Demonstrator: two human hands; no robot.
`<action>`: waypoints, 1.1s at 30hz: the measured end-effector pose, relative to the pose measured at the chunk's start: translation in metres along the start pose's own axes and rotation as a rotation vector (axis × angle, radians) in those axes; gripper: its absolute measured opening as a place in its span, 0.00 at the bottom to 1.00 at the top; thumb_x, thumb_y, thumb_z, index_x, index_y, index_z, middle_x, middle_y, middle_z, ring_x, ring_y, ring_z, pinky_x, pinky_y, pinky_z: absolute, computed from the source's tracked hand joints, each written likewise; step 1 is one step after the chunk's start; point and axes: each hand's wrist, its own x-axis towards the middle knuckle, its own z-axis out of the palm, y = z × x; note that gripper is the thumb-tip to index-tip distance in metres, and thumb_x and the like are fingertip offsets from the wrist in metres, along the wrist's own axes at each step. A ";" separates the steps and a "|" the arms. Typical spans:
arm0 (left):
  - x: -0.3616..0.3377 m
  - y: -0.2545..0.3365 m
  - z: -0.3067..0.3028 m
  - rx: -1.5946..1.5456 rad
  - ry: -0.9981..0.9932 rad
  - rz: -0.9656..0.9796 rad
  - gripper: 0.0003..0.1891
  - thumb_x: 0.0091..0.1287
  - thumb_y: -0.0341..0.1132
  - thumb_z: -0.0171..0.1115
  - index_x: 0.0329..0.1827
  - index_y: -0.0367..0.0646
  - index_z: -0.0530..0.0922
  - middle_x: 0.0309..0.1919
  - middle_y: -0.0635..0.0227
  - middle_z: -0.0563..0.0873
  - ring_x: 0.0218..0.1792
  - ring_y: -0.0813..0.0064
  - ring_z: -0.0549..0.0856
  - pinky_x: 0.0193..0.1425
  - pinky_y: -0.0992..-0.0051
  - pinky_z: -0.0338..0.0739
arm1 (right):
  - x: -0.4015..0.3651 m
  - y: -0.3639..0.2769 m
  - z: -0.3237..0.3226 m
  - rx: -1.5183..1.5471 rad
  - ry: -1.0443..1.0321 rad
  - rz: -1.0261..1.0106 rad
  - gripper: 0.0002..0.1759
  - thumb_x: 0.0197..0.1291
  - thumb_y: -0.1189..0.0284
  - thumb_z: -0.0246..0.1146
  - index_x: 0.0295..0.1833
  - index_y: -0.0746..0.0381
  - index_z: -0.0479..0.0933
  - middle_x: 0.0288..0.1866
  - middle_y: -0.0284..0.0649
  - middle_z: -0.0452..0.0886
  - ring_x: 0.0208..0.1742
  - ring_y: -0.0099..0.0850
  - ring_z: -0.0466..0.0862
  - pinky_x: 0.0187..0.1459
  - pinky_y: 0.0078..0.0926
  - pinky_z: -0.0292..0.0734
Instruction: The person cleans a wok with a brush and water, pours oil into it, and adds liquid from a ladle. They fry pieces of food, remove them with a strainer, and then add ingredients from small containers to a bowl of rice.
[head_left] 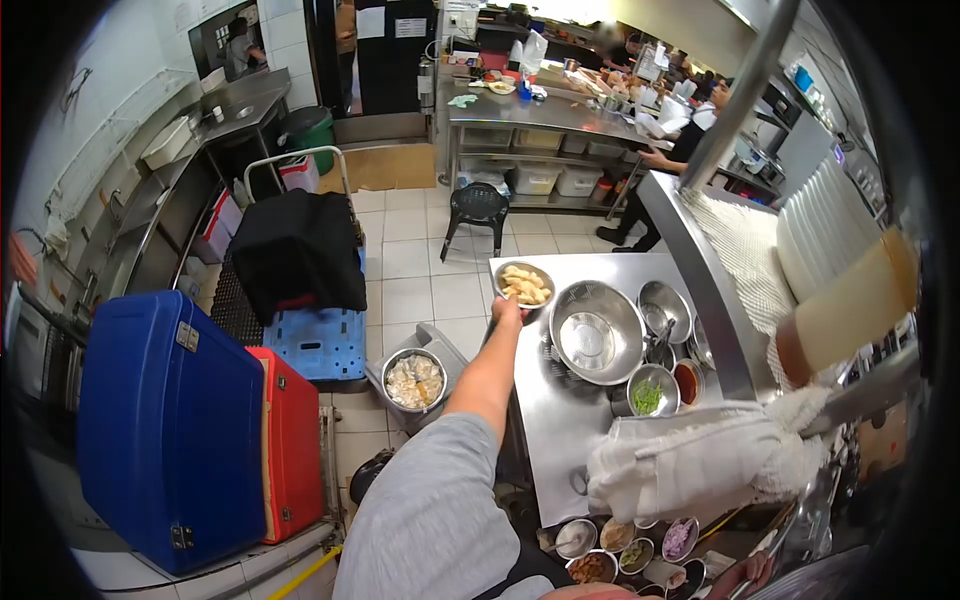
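Note:
My left hand (508, 309), on an outstretched arm, grips the near rim of a small metal bowl (540, 308) at the far left corner of the steel table (545, 420). Pale yellow chunks (525, 284) fill it; their kind I cannot make out. Just right of it stands a large, wide metal mixing bowl (622, 352) with nothing visible inside. At the lower right a blurred, skin-toned shape may be my right hand (752, 568); its fingers cannot be made out.
Chopped greens (647, 397) and a red sauce (687, 382) stand in containers near a white cloth (690, 460). A pot of whitish food (414, 380) sits low at left. Blue (180, 430) and red (290, 440) boxes stand farther left. A person (685, 145) stands beyond.

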 end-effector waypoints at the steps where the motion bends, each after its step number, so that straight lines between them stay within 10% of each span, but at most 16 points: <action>1: -0.006 0.006 -0.004 -0.097 -0.016 0.017 0.09 0.65 0.28 0.58 0.46 0.40 0.70 0.33 0.56 0.81 0.17 0.64 0.81 0.12 0.75 0.75 | -0.004 -0.002 -0.002 0.035 -0.013 0.022 0.15 0.72 0.75 0.44 0.58 0.74 0.55 0.30 0.33 0.60 0.25 0.19 0.64 0.26 0.17 0.63; 13: -0.208 0.008 -0.061 0.065 -0.444 0.282 0.05 0.62 0.29 0.57 0.39 0.45 0.71 0.28 0.68 0.80 0.23 0.75 0.82 0.20 0.76 0.74 | -0.172 -0.041 -0.035 0.198 -0.063 -0.184 0.24 0.73 0.75 0.42 0.70 0.74 0.51 0.34 0.36 0.61 0.22 0.19 0.63 0.20 0.17 0.64; 18: -0.388 -0.045 -0.067 0.308 -0.830 -0.054 0.07 0.62 0.29 0.58 0.42 0.46 0.72 0.31 0.69 0.82 0.26 0.75 0.82 0.21 0.79 0.70 | -0.303 -0.056 -0.028 -0.050 0.157 -0.502 0.07 0.70 0.78 0.46 0.50 0.68 0.63 0.30 0.32 0.64 0.19 0.14 0.64 0.14 0.12 0.64; 23: -0.578 -0.115 -0.121 0.464 -1.383 -0.417 0.09 0.62 0.27 0.56 0.44 0.47 0.71 0.34 0.69 0.83 0.26 0.75 0.82 0.20 0.80 0.70 | -0.465 -0.074 -0.030 -0.460 0.525 -0.746 0.29 0.63 0.79 0.52 0.70 0.61 0.56 0.31 0.32 0.67 0.16 0.16 0.66 0.13 0.15 0.65; 33: -0.870 -0.230 -0.337 1.143 -2.027 -0.959 0.06 0.63 0.28 0.59 0.34 0.47 0.69 0.30 0.70 0.79 0.24 0.76 0.81 0.23 0.78 0.72 | -0.700 -0.019 -0.080 -0.570 1.343 -0.984 0.39 0.60 0.80 0.53 0.77 0.56 0.48 0.31 0.34 0.69 0.15 0.18 0.68 0.14 0.17 0.65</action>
